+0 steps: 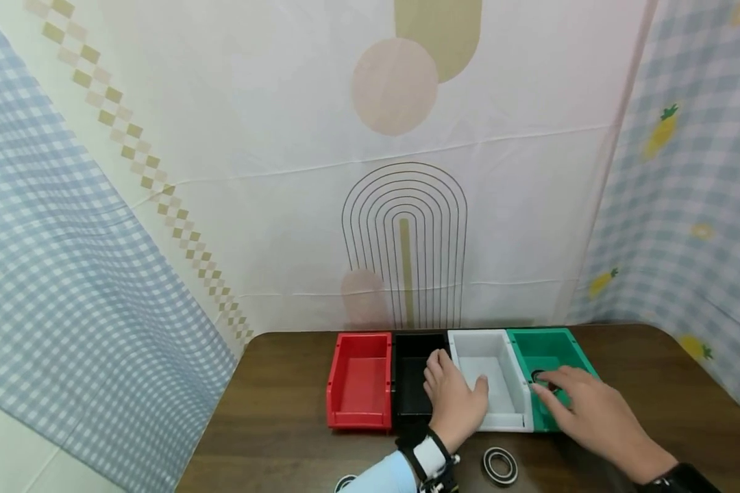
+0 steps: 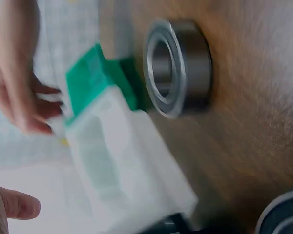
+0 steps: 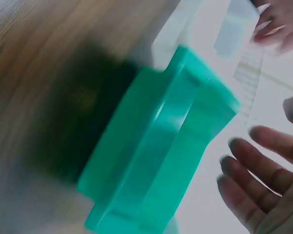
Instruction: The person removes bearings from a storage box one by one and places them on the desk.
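Note:
My right hand (image 1: 588, 407) is over the green bin (image 1: 545, 346), thumb apart from the fingers. In the right wrist view its fingers (image 3: 263, 168) are loosely bent with nothing between them. A dark ring (image 1: 536, 374) shows beside the fingertips, inside the green bin and partly hidden by the hand. My left hand (image 1: 456, 400) hovers over the black bin (image 1: 413, 373) near its border with the white bin (image 1: 484, 370), fingers extended together and thumb spread. A metal ball bearing (image 2: 193, 68) lies on the table in front of the white bin.
The red bin (image 1: 360, 383) stands at the left end of the row of bins on the brown wooden table (image 1: 271, 404). Another bearing (image 1: 340, 483) is partly hidden by the left sleeve (image 1: 382, 476). Patterned cloth (image 1: 284, 226) hangs behind the table.

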### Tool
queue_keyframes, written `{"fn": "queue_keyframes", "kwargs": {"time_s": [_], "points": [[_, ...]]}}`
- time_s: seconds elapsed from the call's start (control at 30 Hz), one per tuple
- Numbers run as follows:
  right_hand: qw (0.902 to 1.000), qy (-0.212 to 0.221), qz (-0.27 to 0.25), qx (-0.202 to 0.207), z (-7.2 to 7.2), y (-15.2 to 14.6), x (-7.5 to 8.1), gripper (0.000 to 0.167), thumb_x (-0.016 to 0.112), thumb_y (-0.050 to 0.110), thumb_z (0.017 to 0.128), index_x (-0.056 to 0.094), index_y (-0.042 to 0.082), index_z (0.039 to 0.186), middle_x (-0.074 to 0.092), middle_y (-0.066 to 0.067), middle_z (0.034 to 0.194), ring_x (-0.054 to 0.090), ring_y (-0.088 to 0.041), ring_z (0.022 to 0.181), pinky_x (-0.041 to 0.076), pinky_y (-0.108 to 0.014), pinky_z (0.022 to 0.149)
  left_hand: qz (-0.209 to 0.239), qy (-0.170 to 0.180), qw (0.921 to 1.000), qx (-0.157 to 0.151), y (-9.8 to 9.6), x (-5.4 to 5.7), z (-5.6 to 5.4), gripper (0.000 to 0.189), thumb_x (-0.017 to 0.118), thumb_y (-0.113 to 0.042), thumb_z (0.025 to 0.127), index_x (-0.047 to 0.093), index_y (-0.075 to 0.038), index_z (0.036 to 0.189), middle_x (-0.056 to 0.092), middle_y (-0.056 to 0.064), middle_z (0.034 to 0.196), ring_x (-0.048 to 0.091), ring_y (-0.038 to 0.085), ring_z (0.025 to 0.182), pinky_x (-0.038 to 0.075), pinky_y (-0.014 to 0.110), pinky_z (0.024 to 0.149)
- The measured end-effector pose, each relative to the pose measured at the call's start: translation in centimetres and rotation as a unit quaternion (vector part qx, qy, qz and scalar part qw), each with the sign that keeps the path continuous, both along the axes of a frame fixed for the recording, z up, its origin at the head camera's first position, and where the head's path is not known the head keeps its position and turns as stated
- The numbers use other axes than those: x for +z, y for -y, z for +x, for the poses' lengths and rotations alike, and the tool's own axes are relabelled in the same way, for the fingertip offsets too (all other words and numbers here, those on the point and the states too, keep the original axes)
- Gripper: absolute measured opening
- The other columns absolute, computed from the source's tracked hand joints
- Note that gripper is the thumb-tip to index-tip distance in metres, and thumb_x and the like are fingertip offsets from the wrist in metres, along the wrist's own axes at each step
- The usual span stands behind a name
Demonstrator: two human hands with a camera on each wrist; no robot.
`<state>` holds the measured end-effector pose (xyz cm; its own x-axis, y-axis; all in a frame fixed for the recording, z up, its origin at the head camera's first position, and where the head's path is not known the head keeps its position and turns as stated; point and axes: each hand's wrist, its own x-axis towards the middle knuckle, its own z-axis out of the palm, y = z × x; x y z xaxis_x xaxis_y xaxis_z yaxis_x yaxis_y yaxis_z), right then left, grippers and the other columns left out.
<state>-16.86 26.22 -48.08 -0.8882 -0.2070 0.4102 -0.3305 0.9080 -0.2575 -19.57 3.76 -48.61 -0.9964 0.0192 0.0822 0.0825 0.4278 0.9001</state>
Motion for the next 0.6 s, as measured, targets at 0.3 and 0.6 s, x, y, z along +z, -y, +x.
{"fn": "queue_keyframes", "kwargs": {"time_s": [0.3, 0.6], "points": [[0.9979, 0.019, -0.021, -0.059, 0.1, -1.9, 0.0, 0.042, 0.067, 0.037, 0.105, 0.075, 0.001, 0.125, 0.075, -0.024, 0.119, 0.065, -0.048, 0.115, 0.053, -0.072, 0.09, -0.002, 0.02, 0.9936, -0.111, 0.9, 2.4, 4.5, 0.08, 0.063, -0.035, 0.104, 0.025, -0.002, 0.167, 0.022, 0.009, 0.17, 0.024, 0.028, 0.154, 0.021, 0.063, 0.126], [0.9979, 0.009, -0.024, -0.059, 0.3, -1.8, 0.0, 0.038, 0.069, 0.032, 0.103, 0.077, 0.0, 0.122, 0.076, -0.026, 0.117, 0.066, -0.049, 0.115, 0.053, -0.072, 0.091, -0.019, 0.021, 0.9913, -0.128, -0.2, 2.0, 4.6, 0.074, 0.06, -0.032, 0.105, 0.027, -0.003, 0.166, 0.026, 0.007, 0.166, 0.026, 0.023, 0.152, 0.023, 0.06, 0.127]]}}
